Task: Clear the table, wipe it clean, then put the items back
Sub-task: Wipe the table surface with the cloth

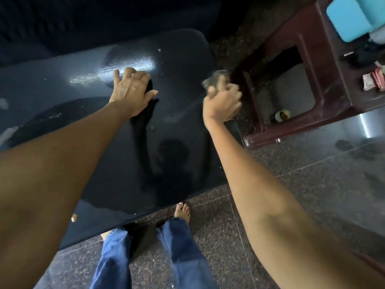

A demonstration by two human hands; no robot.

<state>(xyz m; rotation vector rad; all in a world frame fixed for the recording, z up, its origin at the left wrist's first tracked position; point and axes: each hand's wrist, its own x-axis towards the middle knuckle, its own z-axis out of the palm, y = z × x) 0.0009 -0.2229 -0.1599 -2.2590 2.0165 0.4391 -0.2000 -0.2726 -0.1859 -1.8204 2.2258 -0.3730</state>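
- Two bare hands are seen stretched out over a dark, glossy desk (183, 65), which is taken as the landmark for all that follows.
- The left hand (131, 90) is laid on the desk top near its far edge, fingers spread and only slightly bent, nothing being gripped by it.
- The right hand (223, 101) is held at the desk's right edge, its fingers curled round a blurred grey cloth (216, 77); the cloth is bunched above the knuckles and is too smeared by motion for its shape to be told.
- Whether the cloth is touching the desk top cannot be told.
- Wet streaks and dull patches are shown on the desk top, with a bright glare patch just beyond the left hand.
- A small yellowish scrap (74, 217) is seen on the desk's near edge, left of the person's legs.
- A dark red plastic stool (325, 65) is placed on the floor just right of the desk, apart from it.
- A light blue box (350, 17) and some small red-and-white packets (374, 79) are carried on the stool's top.
- A small round object (282, 115) is seen on the floor under the stool.
- Blue trouser legs (181, 253) and a bare foot (183, 210) are seen on the speckled stone floor (312, 184) at the desk's near edge.
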